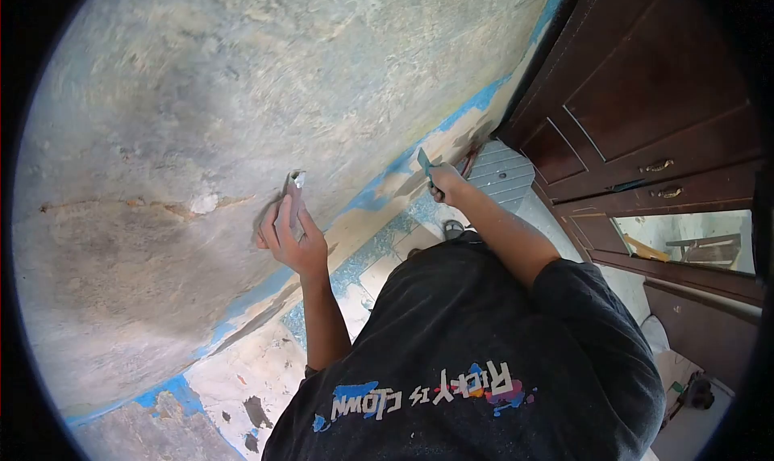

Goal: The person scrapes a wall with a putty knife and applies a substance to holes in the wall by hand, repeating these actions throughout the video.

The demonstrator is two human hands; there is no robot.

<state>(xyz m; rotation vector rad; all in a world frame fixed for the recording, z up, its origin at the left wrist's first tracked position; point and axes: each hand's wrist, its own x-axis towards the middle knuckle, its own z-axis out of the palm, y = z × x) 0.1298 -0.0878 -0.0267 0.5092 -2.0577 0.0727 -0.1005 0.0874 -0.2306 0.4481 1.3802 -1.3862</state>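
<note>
My left hand point(292, 239) is up against the plastered wall, fingers closed on a narrow, flat, greyish piece point(296, 193) with white paste at its upper end. What kind of tool it is I cannot tell. To the left of that hand, a long crack point(145, 205) runs across the wall, with a white patch of filler point(204, 204) on it. My right hand point(446, 183) grips a putty knife point(425, 162) by the handle. Its blade points up, close to the blue paint strip point(385, 176) low on the wall.
A dark wooden cabinet point(645, 82) with brass handles and a mirror panel point(693, 239) stands to the right. By the wall corner lies a grey ribbed panel point(501, 173). Paint flakes cover the tiled floor point(367, 275) along the wall's foot.
</note>
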